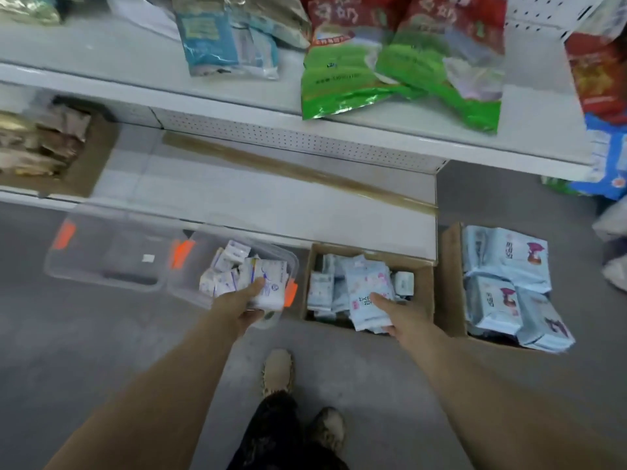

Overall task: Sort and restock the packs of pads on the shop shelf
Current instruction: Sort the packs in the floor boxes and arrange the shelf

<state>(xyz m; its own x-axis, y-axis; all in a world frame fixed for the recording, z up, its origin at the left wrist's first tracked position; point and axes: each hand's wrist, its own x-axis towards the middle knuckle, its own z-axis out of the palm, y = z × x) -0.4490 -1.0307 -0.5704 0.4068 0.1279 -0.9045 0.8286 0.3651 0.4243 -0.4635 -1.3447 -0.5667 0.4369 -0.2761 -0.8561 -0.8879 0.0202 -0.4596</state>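
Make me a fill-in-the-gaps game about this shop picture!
The left hand holds a white pack over a clear bin with ___ clips.
The right hand grips a light blue pack in a box made of ___.
The two red-topped bags on the shelf are ___ below.
Missing words: orange, cardboard, green.
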